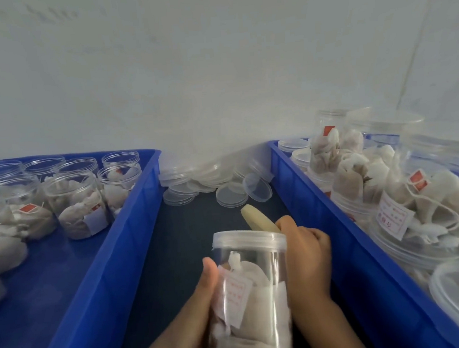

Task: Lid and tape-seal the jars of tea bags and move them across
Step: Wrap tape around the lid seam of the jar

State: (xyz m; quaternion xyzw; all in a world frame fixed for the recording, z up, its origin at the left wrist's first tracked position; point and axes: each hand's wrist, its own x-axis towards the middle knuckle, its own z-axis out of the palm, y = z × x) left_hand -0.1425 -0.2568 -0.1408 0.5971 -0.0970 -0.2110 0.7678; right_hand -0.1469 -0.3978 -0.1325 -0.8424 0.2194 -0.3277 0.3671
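My left hand point(203, 307) grips the jar point(251, 295) from the side, thumb pressed along its wall. My right hand point(306, 253) curls round a tape roll point(256, 221) held against the jar's lid point(248, 239). The jar, full of tea bags, stands lidded over the dark table point(194, 231) between two blue crates. Loose lids point(231, 194) lie beyond. Left crate point(133, 222) holds open jars; right crate point(321, 202) holds lidded ones.
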